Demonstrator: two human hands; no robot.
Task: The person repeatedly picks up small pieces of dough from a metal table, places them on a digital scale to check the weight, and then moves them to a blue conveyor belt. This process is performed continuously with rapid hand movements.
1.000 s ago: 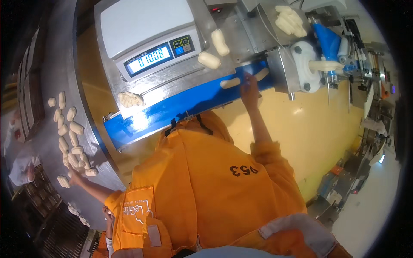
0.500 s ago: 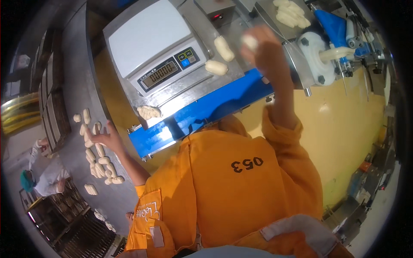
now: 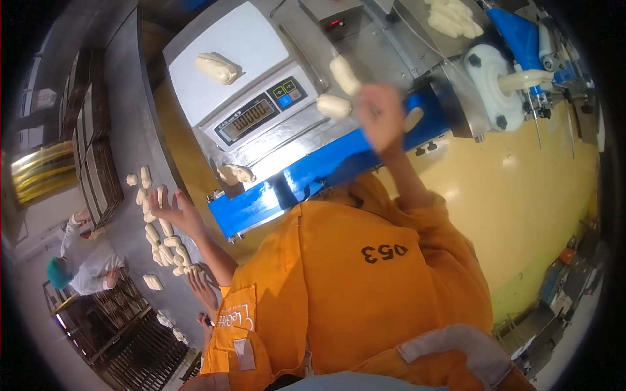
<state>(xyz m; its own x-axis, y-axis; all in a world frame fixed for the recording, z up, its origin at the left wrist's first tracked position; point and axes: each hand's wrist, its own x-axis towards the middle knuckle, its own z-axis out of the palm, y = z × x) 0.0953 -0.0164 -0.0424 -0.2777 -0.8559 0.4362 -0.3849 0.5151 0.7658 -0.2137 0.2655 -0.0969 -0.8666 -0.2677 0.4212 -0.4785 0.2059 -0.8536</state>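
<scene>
My left hand (image 3: 177, 214) is open, fingers apart, over several pale dough pieces (image 3: 171, 241) on the grey metal table (image 3: 124, 130). Whether its fingertips touch one cannot be told. My right hand (image 3: 380, 117) is smeared by motion above the blue conveyor belt (image 3: 313, 173), so its fingers do not show clearly. Just right of it, one dough piece (image 3: 412, 118) lies on the belt. To its left, a short dough roll (image 3: 334, 105) and a longer dough roll (image 3: 344, 75) rest on the steel surface. A dough piece (image 3: 216, 68) lies on the white scale (image 3: 241, 39).
A flattened dough lump (image 3: 236, 174) sits by the belt's left end. A white nozzle (image 3: 499, 85) with dough coming out stands at the right, near a dough pile (image 3: 453, 18). Another person's hand (image 3: 202, 290) reaches the table's dough; a co-worker (image 3: 91, 267) in white stands far left.
A dough piece now lies on the scale, which was bare. My right hand, which held dough, has come nearer and slightly left. Another person's hand has appeared by the table's dough pieces.
</scene>
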